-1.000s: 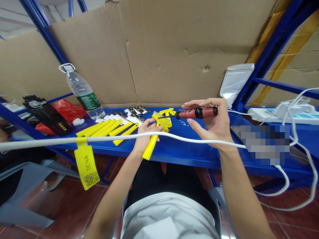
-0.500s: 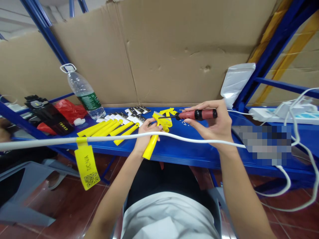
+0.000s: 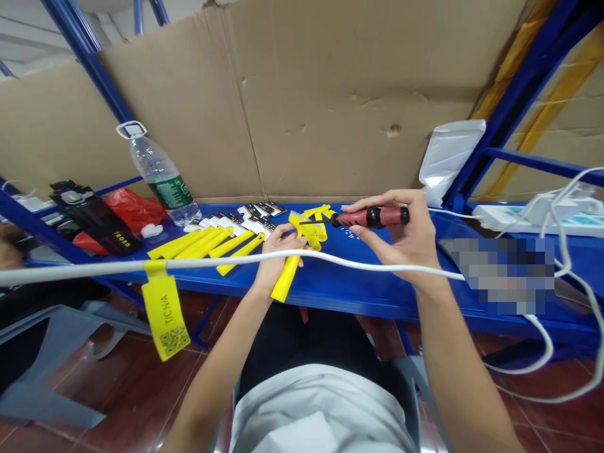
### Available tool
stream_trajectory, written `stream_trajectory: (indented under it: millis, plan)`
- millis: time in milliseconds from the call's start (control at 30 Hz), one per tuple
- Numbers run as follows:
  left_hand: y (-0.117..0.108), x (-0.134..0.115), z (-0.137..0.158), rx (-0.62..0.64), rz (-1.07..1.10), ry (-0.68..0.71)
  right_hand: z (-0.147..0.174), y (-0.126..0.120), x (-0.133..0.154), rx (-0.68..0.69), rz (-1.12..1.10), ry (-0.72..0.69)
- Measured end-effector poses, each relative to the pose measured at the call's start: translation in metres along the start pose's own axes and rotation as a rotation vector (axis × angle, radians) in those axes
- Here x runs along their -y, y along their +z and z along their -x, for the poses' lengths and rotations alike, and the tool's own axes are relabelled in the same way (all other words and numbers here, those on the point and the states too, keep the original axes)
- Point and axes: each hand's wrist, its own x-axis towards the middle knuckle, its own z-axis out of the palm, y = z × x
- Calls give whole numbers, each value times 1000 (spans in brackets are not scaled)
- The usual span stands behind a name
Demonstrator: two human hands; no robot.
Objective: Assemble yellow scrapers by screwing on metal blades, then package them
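Note:
My left hand [image 3: 274, 255] is closed around a yellow plastic tool [image 3: 287, 277] with a long handle, shaped like a scraper. Its wide head points away from me. In my right hand [image 3: 415, 236] is a red and black screwdriver [image 3: 368, 218], held level with fingertips and thumb. The screwdriver's thin shaft reaches left to the tool's head; the exact contact of its tip is too small to make out. Left of my left hand lies a row of similar yellow tools [image 3: 240, 251] with black-and-white cards [image 3: 226, 221] at their far ends. Small screws [image 3: 348, 233] lie under the screwdriver.
A white cable [image 3: 368, 265] crosses in front of my hands, with a yellow tag [image 3: 165, 318]. On the blue shelf [image 3: 340, 292] stand a water bottle [image 3: 165, 179] and a black container [image 3: 97, 220]. A power strip [image 3: 557, 220] lies right, near a blurred-out flat object [image 3: 504, 274]. Cardboard [image 3: 330, 94] rises behind.
Almost nothing differs. The view has shifted very slightly, and the screwdriver stays at the yellow tool's head with both hands in nearly the same place.

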Motion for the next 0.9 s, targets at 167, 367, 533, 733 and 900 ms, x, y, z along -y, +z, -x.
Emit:
stream_trajectory:
  millis: [167,367,533,733,900]
  plan:
    - [0,0,0,15,12,1,2,-1,-3,-59,20,-29]
    - [-1,1,-1,17,6,-7,4,-4,-13,-105,86,-75]
    - [-1,1,0,28,-3,-1,1,-2,-8,-113,76,-75]
    - [-1,1,0,14,11,16,-1,1,7,24,-31,-5]
    - [-1,2,-1,12,6,17,2,-2,-5,-45,-7,-26]
